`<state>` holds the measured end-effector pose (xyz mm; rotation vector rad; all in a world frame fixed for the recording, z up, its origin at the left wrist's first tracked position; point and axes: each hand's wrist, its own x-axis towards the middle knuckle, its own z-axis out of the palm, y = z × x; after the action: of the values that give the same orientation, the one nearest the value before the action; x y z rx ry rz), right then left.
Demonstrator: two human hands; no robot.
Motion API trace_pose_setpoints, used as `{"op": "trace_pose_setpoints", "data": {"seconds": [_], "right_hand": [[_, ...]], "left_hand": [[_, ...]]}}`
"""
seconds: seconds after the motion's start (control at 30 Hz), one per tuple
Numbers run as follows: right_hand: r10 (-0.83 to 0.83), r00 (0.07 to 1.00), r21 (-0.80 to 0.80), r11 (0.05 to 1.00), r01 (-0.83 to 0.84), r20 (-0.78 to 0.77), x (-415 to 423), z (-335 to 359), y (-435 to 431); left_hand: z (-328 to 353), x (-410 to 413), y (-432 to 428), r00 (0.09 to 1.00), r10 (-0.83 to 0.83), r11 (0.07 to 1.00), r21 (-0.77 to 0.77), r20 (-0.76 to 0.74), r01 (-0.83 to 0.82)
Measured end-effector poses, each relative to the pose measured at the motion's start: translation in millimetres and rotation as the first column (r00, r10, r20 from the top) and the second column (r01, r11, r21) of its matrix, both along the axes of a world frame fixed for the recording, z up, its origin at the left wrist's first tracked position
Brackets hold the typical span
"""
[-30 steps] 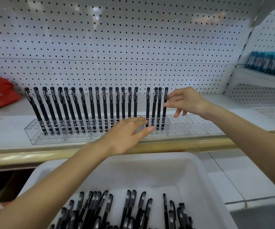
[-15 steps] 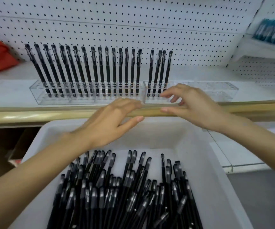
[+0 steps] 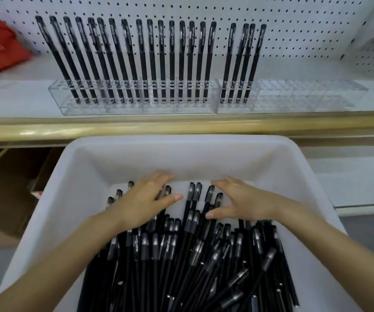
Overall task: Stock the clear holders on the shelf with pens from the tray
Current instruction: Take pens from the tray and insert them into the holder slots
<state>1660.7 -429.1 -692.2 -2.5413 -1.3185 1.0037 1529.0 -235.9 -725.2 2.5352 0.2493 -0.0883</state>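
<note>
Both hands are laid over the far end of the heap of pens (image 3: 181, 255) in the tray (image 3: 181, 140), and nothing is grasped. The left hand (image 3: 145, 203) is blurred, but its fingers are seen spread and released. The right hand (image 3: 242, 203) is likewise released, its thumb stretched toward the left one. The spread is judged to serve for sorting out a few pens before any are picked.

The pens lie directly under both palms and back toward the wrists. Their caps are mostly pointed away from the person, so they can be lifted ready to go in tip down. A few capped ends show between the two thumbs.

Beyond the fingertips and higher up, two holders are set on the shelf (image 3: 24, 97). The left holder (image 3: 136, 108) is filled with stocked pens (image 3: 150, 59). The right holder (image 3: 305, 97) carries four at the end nearer the left hand, and its other slots are unfilled. The tray is set just below the shelf edge, presumably so that the reach is short.
</note>
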Motion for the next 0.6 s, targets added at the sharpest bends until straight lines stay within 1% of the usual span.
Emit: {"op": "trace_pose_setpoints", "data": {"seconds": [0.07, 0.27, 0.4, 0.5, 0.6], "right_hand": [[-0.016, 1.0, 0.025, 1.0, 0.017, -0.015, 0.0, -4.3, -2.5], [0.005, 1.0, 0.077, 0.997, -0.004, -0.008, -4.3, -8.6, -3.1], [0.009, 0.993, 0.093, 0.996, 0.002, -0.116, -4.8, -3.6, -2.1], [0.035, 0.992, 0.095, 0.995, -0.023, -0.123, -5.1, -3.6, 0.6], [0.039, 0.986, 0.082, 0.996, -0.026, -0.165, -4.0, -3.0, 3.6]], "left_hand": [[-1.9, 0.1, -3.9, 1.0, 0.0, 1.0, -0.027, -0.018, -0.001], [-0.4, -1.0, -27.1, 0.982, -0.118, 0.988, -0.115, -0.149, 0.102], [-1.5, -3.0, -26.0, 0.971, -0.145, 0.976, -0.189, -0.19, 0.108], [-2.4, -2.0, -21.2, 0.965, -0.151, 0.967, -0.236, -0.214, 0.099], [-0.3, -1.8, -19.5, 0.953, -0.189, 0.962, -0.239, -0.236, 0.132]]}}
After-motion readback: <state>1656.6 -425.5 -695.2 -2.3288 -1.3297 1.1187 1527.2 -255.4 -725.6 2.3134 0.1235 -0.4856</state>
